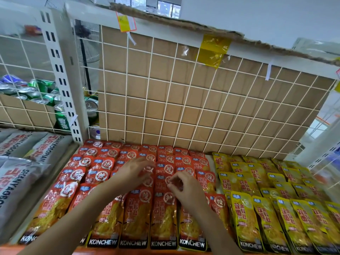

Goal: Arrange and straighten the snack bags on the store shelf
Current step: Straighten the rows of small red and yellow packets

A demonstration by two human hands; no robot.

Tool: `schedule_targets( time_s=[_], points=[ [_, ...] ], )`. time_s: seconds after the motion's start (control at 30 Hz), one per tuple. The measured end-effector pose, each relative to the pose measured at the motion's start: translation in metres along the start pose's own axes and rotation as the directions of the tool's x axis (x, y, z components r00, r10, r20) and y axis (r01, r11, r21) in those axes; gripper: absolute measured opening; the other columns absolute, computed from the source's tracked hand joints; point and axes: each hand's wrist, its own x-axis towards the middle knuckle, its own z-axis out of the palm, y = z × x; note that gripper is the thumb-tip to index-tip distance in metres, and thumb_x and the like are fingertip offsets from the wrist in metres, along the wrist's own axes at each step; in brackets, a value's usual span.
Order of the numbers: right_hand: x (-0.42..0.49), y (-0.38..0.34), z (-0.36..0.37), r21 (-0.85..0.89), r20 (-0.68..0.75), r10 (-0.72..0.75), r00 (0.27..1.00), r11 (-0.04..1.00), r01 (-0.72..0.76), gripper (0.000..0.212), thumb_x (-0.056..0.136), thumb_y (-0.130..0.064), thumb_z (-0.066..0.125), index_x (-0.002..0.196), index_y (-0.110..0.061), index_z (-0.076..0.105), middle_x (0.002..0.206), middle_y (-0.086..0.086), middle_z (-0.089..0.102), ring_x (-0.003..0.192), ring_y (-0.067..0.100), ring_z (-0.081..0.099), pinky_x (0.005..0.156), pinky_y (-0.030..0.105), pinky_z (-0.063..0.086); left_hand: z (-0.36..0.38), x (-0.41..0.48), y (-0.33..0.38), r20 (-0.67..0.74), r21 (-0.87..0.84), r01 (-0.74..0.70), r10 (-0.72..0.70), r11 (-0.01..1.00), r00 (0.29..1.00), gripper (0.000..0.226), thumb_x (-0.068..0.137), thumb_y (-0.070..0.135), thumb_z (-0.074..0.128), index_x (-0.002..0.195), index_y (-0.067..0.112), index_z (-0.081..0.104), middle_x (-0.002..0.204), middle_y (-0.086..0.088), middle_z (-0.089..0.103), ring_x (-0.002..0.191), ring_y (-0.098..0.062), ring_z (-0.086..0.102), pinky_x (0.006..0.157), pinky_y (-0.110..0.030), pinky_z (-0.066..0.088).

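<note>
Wire grid: white wire grid (165, 89) stands upright as the back wall of the shelf; every place below is given from it.
Red snack bags: red snack bags (103, 183) lie flat in overlapping rows at the foot of the wire grid, under its left and middle parts. "KONCHEW" is printed on the ends farthest from the grid.
Yellow snack bags: yellow snack bags (266, 199) lie the same way at the foot of the wire grid, under its right part and just beside the red rows.
Left hand: left hand (137, 168) is in front of the wire grid, over the red rows, with its back up. Its fingertips are on the top end of a red bag, but blur hides whether they grip it.
Right hand: right hand (184, 186) is farther from the wire grid than the left hand. Its thumb and forefinger are curled, pinching the clear top edge of the middle red bag (162, 203).
Hands together: near each other, not touching.
Cardboard: brown cardboard (184, 116) stands right behind the wire grid, covering most of it.
Yellow tape: yellow tape (213, 50) is stuck over the wire grid's top rail.
Drink cans: green and silver drink cans (36, 89) are piled behind the wire grid's left end.
Grey bags: grey bags (22, 162) lie left of the wire grid's foot.
</note>
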Motion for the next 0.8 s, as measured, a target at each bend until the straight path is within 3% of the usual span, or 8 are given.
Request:
schedule_targets(
  time_s=[0.1,0.2,0.27,0.3,0.33,0.4,0.53,0.8],
  points=[
    [0.0,0.002,-0.001,-0.011,-0.033,-0.004,0.999,1.0,0.003,0.026,0.089,-0.04,0.055,0.111,-0.025,0.057,0.11,-0.016,0.051,0.101,-0.003,0.045,0.092,0.018,0.038,-0.002,-0.014,-0.001,0.002,0.069,0.041,-0.042,0.997,0.999,0.043,0.092,0.031,0.052,0.134,0.027,0.044,0.141,0.007,0.039,0.131,-0.012,0.034,0.109,-0.03,0.029],
    [0.0,0.005,-0.003,-0.109,0.04,-0.016,0.999,0.994,0.02,0.043,0.091,-0.042,0.051,0.13,-0.025,0.047,0.134,-0.009,0.045,0.121,0.004,0.04,0.104,0.023,0.027,0.001,-0.03,0.003,0.047,0.203,0.079,-0.09,0.976,0.995,0.053,0.095,0.044,0.041,0.143,0.027,0.027,0.151,0.008,0.023,0.14,-0.012,0.016,0.114,-0.031,0.013],
    [-0.001,0.006,-0.004,-0.163,0.137,-0.002,0.991,0.986,0.025,0.055,0.091,-0.047,0.049,0.14,-0.028,0.035,0.147,-0.006,0.032,0.135,0.012,0.028,0.111,0.03,0.019,0.004,-0.04,0.005,0.088,0.274,0.09,-0.118,0.958,0.989,0.07,0.088,0.066,0.019,0.147,0.029,0.013,0.154,0.01,0.01,0.143,-0.011,0.004,0.115,-0.03,0.006],
    [-0.001,0.007,-0.004,-0.169,0.187,0.005,0.982,0.985,0.027,0.06,0.089,-0.051,0.048,0.142,-0.031,0.029,0.152,-0.006,0.024,0.138,0.013,0.021,0.113,0.032,0.015,0.006,-0.044,0.006,0.087,0.287,0.079,-0.108,0.955,0.99,0.087,0.075,0.079,0.002,0.147,0.031,0.009,0.155,0.011,0.006,0.143,-0.01,0.002,0.115,-0.03,0.004],
    [-0.002,0.006,-0.004,-0.17,0.228,0.006,0.974,0.985,0.033,0.065,0.088,-0.055,0.048,0.144,-0.033,0.024,0.154,-0.007,0.016,0.14,0.014,0.016,0.114,0.034,0.013,0.008,-0.047,0.006,0.101,0.303,0.073,-0.108,0.95,0.989,0.104,0.059,0.085,-0.015,0.147,0.033,0.005,0.156,0.011,0.003,0.143,-0.01,0.0,0.115,-0.03,0.003],
    [-0.003,0.005,-0.005,-0.187,0.284,0.008,0.959,0.981,0.047,0.073,0.085,-0.06,0.048,0.146,-0.036,0.017,0.156,-0.009,0.007,0.142,0.015,0.01,0.115,0.036,0.008,0.013,-0.051,0.004,0.117,0.322,0.074,-0.117,0.944,0.986,0.114,0.048,0.083,-0.03,0.147,0.034,-0.001,0.156,0.011,-0.002,0.143,-0.009,-0.007,0.112,-0.029,-0.005],
    [-0.003,0.002,-0.004,-0.244,0.333,0.017,0.943,0.967,0.068,0.075,0.085,-0.061,0.047,0.147,-0.034,0.013,0.156,-0.011,0.005,0.142,0.015,0.008,0.115,0.034,0.002,0.02,-0.052,0.003,0.124,0.326,0.074,-0.12,0.943,0.985,0.112,0.052,0.082,-0.03,0.148,0.033,0.001,0.156,0.008,-0.007,0.133,-0.005,-0.022,0.108,-0.03,-0.014],
    [-0.004,-0.003,-0.004,-0.257,0.324,0.045,0.945,0.965,0.043,0.075,0.085,-0.061,0.046,0.147,-0.033,0.016,0.156,-0.01,0.01,0.142,0.015,0.011,0.115,0.036,0.003,0.024,-0.054,0.01,0.092,0.34,0.086,-0.125,0.936,0.988,0.109,0.057,0.079,-0.029,0.148,0.027,0.004,0.155,0.004,-0.007,0.136,-0.013,-0.019,0.109,-0.035,-0.014]
  ],
)
